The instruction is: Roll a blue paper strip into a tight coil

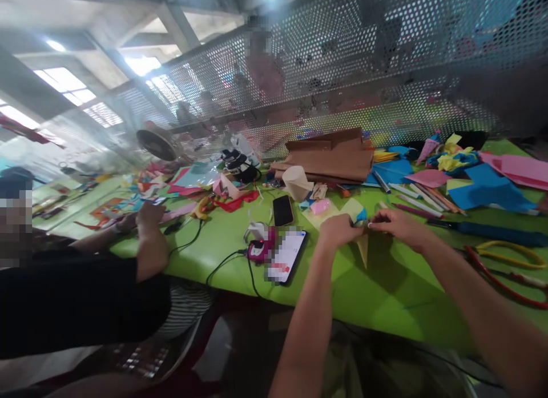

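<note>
Just above the green worktop, left hand and right hand nearly meet, backs upward. The left fingers pinch a pale yellow paper cone, tip downward, blue paper at its top; the right fingers pinch together alongside, on what I cannot quite tell.

There are two phones, one fan and one held paper piece.

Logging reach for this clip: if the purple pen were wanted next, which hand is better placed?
Probably the right hand: the purple pen lies just beyond it. The left hand is farther off, at the yellow paper.
</note>
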Action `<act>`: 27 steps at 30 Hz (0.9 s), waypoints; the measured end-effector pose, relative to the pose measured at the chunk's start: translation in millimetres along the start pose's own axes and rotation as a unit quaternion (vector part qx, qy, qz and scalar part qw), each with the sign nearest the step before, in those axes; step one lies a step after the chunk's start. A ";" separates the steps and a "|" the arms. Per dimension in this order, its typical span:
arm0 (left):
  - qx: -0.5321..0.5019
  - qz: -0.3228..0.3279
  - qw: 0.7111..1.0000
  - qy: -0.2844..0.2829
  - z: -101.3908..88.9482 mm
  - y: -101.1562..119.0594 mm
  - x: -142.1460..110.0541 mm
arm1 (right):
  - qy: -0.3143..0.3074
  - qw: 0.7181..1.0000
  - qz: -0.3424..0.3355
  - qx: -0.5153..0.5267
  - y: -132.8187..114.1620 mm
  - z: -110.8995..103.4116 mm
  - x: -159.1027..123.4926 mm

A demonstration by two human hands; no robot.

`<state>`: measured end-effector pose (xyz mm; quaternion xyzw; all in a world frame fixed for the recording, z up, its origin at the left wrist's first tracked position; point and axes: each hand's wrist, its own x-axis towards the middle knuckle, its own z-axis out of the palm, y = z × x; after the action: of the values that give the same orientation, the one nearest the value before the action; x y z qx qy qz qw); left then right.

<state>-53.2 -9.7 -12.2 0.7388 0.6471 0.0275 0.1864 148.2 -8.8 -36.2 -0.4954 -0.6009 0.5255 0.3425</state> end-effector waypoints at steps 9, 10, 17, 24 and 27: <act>-0.314 0.078 0.943 0.074 5.7 -7.8 7.8 | -0.003 0.994 -0.008 0.105 -12.0 -10.4 -5.1; -0.368 0.087 0.922 0.082 6.7 -7.1 8.9 | 0.004 0.992 -0.009 0.127 -13.3 -11.6 -6.1; -0.569 0.152 0.806 0.066 10.1 3.0 11.7 | 0.016 0.978 -0.047 0.201 -27.6 -23.4 -15.6; -0.548 0.168 0.814 0.091 15.0 21.4 3.8 | 0.158 0.958 -0.136 0.199 -36.2 -38.8 -25.8; -0.533 0.189 0.818 0.104 18.1 31.1 -1.3 | 0.183 0.947 -0.155 0.214 -42.0 -39.0 -33.3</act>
<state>-19.0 -18.1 -19.1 0.6246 0.3947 0.4790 0.4740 183.8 -27.5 16.5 -0.3988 -0.4709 0.4827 0.6215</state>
